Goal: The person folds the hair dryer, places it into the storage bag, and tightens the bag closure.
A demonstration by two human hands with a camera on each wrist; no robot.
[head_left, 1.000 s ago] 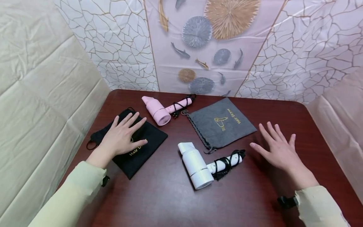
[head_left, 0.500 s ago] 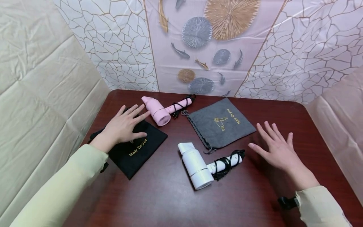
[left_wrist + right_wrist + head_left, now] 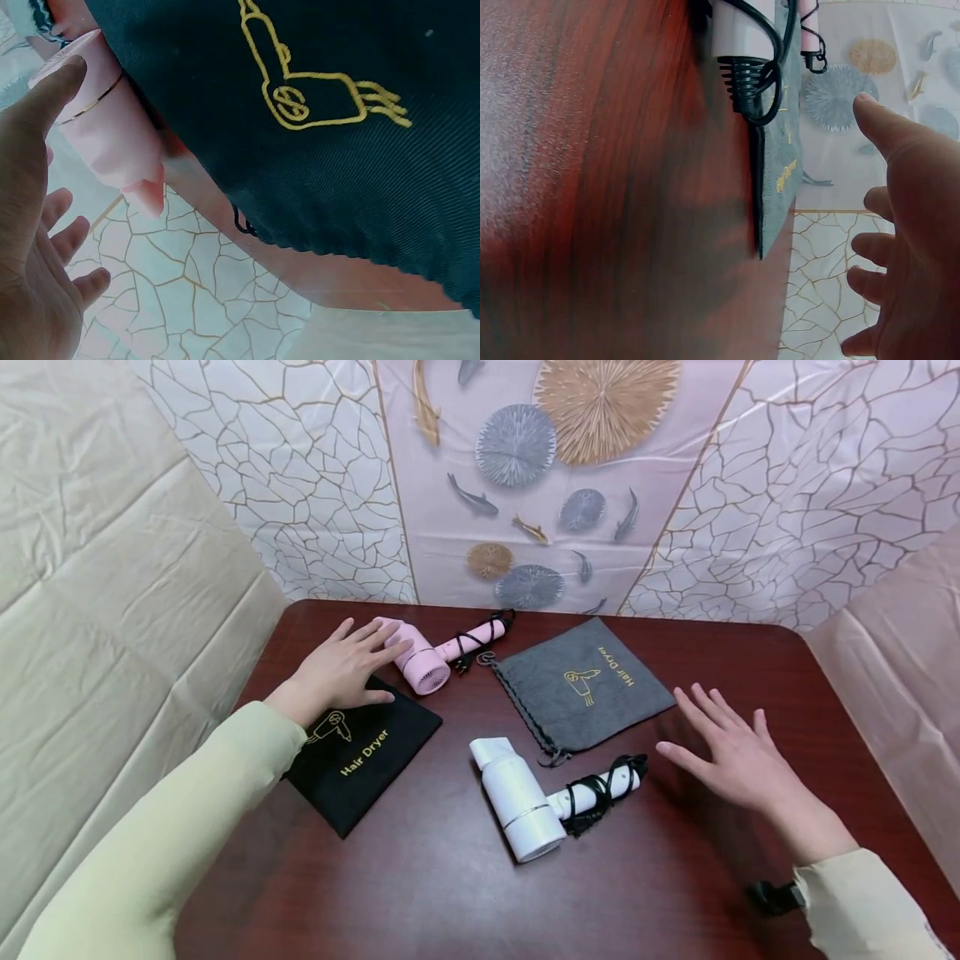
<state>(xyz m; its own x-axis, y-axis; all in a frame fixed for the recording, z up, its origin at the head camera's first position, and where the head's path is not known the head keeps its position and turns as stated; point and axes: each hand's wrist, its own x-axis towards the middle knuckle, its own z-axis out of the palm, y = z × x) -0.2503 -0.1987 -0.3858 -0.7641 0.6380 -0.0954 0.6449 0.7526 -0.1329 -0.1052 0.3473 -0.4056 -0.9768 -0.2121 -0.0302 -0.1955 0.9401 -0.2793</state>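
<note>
In the head view my left hand hovers with spread fingers over the far end of a black drawstring pouch marked "Hair Dryer". Its fingertips overlap the nozzle end of a pink hair dryer, which lies with its black cord wound round the handle. The left wrist view shows the pink hair dryer beside the thumb, with nothing held. My right hand, fingers apart, is over the table to the right of a grey drawstring pouch. A white hair dryer lies at the middle front, cord wrapped on its handle.
All of this lies on a dark reddish-brown wooden table. A patterned wall cloth rises behind its far edge. Pale fabric panels close off the left and right sides.
My left hand has moved away from me and slightly right, from over the black pouch's middle to the pink hair dryer's nozzle, uncovering the pouch's print. The right hand has barely moved.
</note>
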